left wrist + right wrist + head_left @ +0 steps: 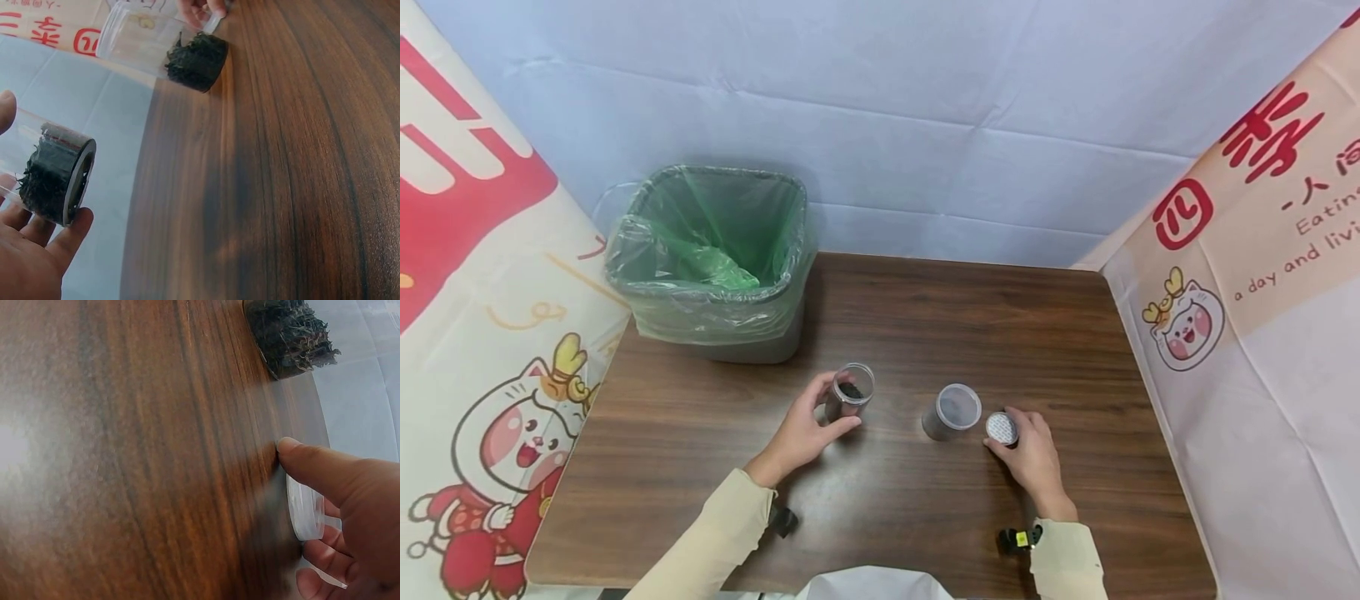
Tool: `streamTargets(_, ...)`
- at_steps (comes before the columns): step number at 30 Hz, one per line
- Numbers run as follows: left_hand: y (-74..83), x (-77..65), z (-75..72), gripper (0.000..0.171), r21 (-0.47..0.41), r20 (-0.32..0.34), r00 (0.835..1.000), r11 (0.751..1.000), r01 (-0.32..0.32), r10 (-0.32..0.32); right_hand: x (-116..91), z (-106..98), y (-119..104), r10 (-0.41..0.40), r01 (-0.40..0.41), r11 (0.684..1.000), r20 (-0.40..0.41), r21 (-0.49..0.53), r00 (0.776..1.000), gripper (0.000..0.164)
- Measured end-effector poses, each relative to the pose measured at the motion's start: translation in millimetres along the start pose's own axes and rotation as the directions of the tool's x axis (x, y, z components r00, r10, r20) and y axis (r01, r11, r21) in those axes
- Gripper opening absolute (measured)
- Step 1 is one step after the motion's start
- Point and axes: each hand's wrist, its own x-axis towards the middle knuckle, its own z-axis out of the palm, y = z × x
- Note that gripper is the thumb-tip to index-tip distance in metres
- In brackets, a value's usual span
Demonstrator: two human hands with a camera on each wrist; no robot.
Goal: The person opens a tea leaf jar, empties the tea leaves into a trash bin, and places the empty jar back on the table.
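My left hand (805,425) holds a clear open-topped jar (842,407) with dark dried leaves in its lower part. In the left wrist view, the held jar (56,172) shows its base, raised off the table, with thumb and fingers round its sides. A second clear jar (942,425) with similar leaves stands upright between the hands, its top (959,406) whitish and translucent. Right of it, my right hand (1033,450) has thumb and fingers round the edge of a small round lid (1002,428) with a patterned white face. In the right wrist view, the translucent rim of the lid (305,509) is low at the tabletop.
A bin (752,350) lined with a green translucent bag stands at the table's back left, with crumpled green plastic inside. The brown wooden table (962,308) meets a pale cloth wall (925,167) behind, and printed banners (1247,275) flank both sides.
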Motion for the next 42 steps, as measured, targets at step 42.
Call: streamTargets(42, 12.9, -13.4, -38.3, 0.064, -0.001, -0.035, 0.992, 0.993, -0.117, 0.117, 23, -72, -69, 0.050, 0.092, 0.904, -0.319, 0.417, 0.946, 0.021)
